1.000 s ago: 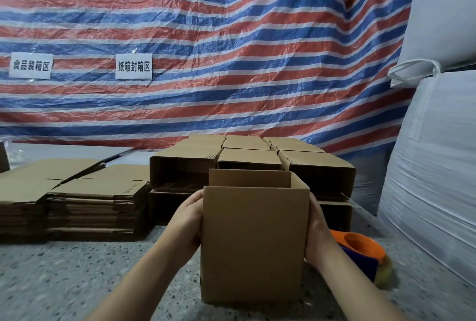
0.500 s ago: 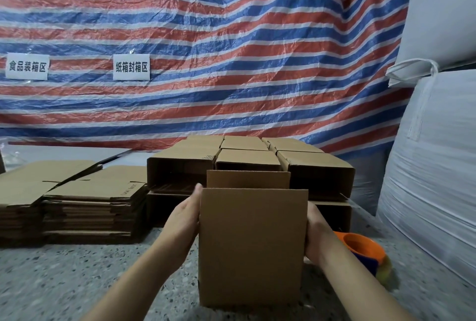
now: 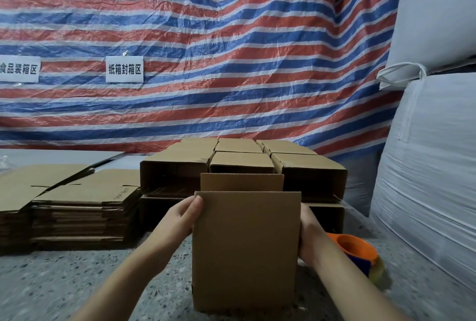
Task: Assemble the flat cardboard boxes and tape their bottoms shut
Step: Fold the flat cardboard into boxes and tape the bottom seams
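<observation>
An opened brown cardboard box (image 3: 246,251) stands upright on the speckled floor in front of me, its near wall and a far flap facing me. My left hand (image 3: 180,217) grips its upper left edge, thumb on the front corner. My right hand (image 3: 307,233) holds the right side, its fingers hidden behind the box. An orange and blue tape dispenser (image 3: 356,249) lies on the floor just right of the box, partly behind my right wrist.
Assembled boxes (image 3: 306,173) are stacked two high right behind the held box. Stacks of flat boxes (image 3: 82,215) sit to the left. Large white sacks (image 3: 425,179) fill the right side. A striped tarp (image 3: 206,63) hangs behind.
The box has tipped a little toward me, so its open top no longer shows. My left hand slid up to the top left corner. The right hand stayed on the side.
</observation>
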`<state>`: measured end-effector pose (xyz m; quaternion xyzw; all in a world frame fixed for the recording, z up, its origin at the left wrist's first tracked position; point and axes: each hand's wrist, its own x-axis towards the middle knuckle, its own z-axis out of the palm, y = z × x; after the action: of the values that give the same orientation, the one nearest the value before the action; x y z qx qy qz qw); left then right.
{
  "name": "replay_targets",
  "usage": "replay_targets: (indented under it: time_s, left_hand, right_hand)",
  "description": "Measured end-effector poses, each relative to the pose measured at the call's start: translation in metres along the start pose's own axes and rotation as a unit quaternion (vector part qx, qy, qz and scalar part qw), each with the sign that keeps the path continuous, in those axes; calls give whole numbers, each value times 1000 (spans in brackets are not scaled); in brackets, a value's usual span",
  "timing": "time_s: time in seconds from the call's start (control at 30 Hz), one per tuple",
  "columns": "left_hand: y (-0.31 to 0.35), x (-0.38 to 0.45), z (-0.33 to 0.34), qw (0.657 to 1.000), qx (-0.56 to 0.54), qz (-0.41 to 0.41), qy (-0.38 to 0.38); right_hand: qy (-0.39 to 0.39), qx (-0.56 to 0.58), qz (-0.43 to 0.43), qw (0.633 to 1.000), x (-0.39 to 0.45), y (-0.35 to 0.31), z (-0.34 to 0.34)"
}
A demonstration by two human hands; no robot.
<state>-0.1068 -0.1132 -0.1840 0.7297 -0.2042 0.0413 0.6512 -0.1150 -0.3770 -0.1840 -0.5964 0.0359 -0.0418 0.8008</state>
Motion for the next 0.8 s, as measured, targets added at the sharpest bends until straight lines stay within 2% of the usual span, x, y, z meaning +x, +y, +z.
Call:
replay_targets:
  time_s: [0.07,0.13,0.23,0.37,0.5,0.8]
  left_hand:
    - [4,-3,4,1000,-10,2,9]
    - [7,-4,8,1000,-19,-2,23]
    - [13,-6,13,999,-18,6,40]
    - [17,-5,14,998,-12,-10,63]
    - [20,-5,14,998,5,-21,60]
    - [19,5,5,999,-2,30,34]
  right_hand:
    - [-7,24,5,1000,-1,1,1]
    - [-28,7,-12,1000,-2,1,-1]
    - [-14,-11,-15,1000,-3,1,-1]
    - [-35,4,-24,999,-6,0,1]
    - [-68,2,-44,997,-13,2,1]
    - [-152,-68,-81,983,-11,-10,-13]
